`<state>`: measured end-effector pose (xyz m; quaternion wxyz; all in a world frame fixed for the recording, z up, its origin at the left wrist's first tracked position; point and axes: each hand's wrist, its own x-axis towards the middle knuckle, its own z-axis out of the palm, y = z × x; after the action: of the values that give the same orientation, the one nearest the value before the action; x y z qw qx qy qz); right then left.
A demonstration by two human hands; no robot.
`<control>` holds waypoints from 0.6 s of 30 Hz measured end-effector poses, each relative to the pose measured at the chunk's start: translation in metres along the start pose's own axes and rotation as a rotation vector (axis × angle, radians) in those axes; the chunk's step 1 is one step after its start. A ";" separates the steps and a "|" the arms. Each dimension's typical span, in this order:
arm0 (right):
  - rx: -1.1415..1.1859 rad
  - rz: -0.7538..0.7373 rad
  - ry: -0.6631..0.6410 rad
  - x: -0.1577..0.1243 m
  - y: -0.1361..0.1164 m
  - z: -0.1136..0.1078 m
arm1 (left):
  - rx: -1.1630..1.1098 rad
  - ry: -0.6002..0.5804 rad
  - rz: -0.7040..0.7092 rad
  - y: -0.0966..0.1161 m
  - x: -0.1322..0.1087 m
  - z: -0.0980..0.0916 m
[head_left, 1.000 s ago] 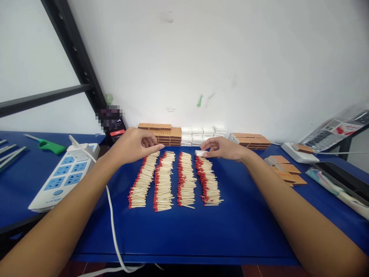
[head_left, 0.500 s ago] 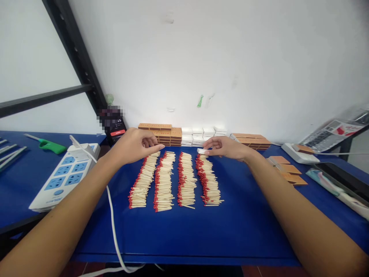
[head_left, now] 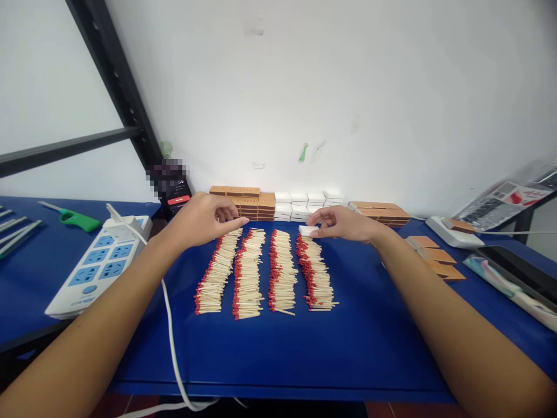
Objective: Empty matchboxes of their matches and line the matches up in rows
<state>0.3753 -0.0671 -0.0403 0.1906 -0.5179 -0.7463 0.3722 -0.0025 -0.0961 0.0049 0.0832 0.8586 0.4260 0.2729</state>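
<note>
A white box [head_left: 308, 230] is pinched between the thumb and fingers of the right hand [head_left: 343, 223]. It is held at the far end of the right-most row of matches [head_left: 315, 273] on the blue table [head_left: 369, 348]. The left hand [head_left: 202, 219] is kept half curled over the far end of the left-most row, thumb out. Whether anything is held in it cannot be told. Brown boxes [head_left: 250, 204] and white boxes [head_left: 304, 203] are stacked by the wall just behind. A power strip [head_left: 100, 264] is laid to the left.

Right hand [head_left: 343, 224] fingers [head_left: 321, 234] half-cover white box [head_left: 306, 230]; pixelated patch [head_left: 167, 173] hides phone [head_left: 177, 198] top; cable [head_left: 171, 342] exits bottom edge.
</note>
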 end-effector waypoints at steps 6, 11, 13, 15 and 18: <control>-0.162 -0.044 0.024 -0.005 -0.017 0.006 | 0.002 -0.005 -0.006 0.000 0.000 0.000; -0.193 -0.066 0.047 -0.006 -0.023 0.008 | 0.002 -0.004 -0.006 0.000 0.000 0.000; -0.201 -0.071 0.048 -0.007 -0.023 0.007 | 0.005 -0.004 -0.002 0.000 0.000 0.001; -0.213 -0.078 0.053 -0.007 -0.022 0.005 | 0.012 -0.003 0.005 0.000 0.001 0.000; -0.216 -0.082 0.063 -0.009 -0.024 0.001 | 0.018 0.003 0.010 0.000 0.001 0.000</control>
<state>0.3626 -0.0805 -0.0221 0.1723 -0.5158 -0.7963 0.2649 -0.0018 -0.0956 0.0050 0.0733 0.8612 0.4241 0.2705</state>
